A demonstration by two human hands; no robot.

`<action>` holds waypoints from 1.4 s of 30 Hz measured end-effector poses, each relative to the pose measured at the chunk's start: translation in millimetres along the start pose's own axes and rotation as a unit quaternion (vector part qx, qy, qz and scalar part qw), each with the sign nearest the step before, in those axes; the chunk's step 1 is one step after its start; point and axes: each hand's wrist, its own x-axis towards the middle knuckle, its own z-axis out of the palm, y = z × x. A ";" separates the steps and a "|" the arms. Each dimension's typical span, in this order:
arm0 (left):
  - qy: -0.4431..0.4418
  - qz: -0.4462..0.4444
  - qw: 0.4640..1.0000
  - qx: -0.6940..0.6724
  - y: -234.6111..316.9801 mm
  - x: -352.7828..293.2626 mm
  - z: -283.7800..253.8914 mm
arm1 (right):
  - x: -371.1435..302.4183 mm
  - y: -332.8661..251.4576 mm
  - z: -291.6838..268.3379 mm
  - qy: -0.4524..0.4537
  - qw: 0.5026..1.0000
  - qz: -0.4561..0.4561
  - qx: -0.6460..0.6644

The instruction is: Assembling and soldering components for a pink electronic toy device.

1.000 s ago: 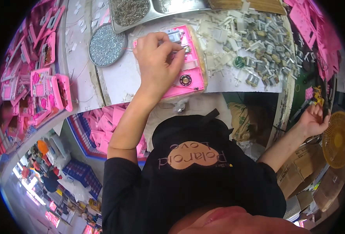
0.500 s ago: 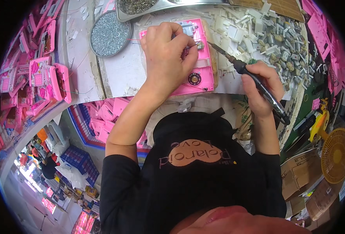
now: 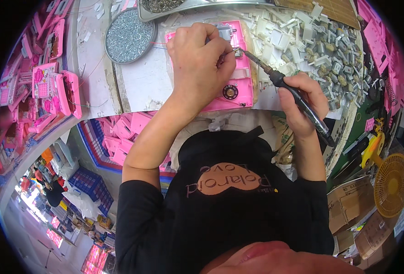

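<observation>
A pink plastic housing [image 3: 245,98] lies on the worktable with its inner side up, a small round speaker [image 3: 230,92] in its near part. My left hand [image 3: 193,64] rests over its left half, thumb and forefinger pinched on a thin wire [image 3: 232,51] that reaches a small metal part [image 3: 238,53]. In my right hand [image 3: 305,98] is a soldering iron [image 3: 277,78], held like a pen. Its tip is at that metal part; whether it touches cannot be made out. The left hand hides much of the housing.
Left of the housing stands a round dish [image 3: 107,48] of small silver screws. A metal tray [image 3: 202,5] sits at the far edge. White and grey plastic parts [image 3: 318,50] are heaped at right. Pink housings [image 3: 49,89] pile up at far left. A yellow fan [image 3: 393,185] stands lower right.
The soldering iron's tip has moved slightly left onto or against the metal part, and my right hand went left with it. The left hand and the housing shifted slightly right.
</observation>
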 end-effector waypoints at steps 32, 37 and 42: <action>-0.014 0.011 0.999 0.043 4.2 1.9 -5.5 | 5.7 -7.8 -17.5 -0.012 0.995 -0.088 -0.051; -0.018 0.008 0.999 0.046 5.8 2.2 -6.2 | 6.4 -10.7 -18.3 -0.015 0.993 -0.100 -0.057; -0.015 0.011 0.998 0.055 6.6 1.7 -5.2 | 4.9 -10.7 -19.8 -0.019 0.992 -0.107 -0.063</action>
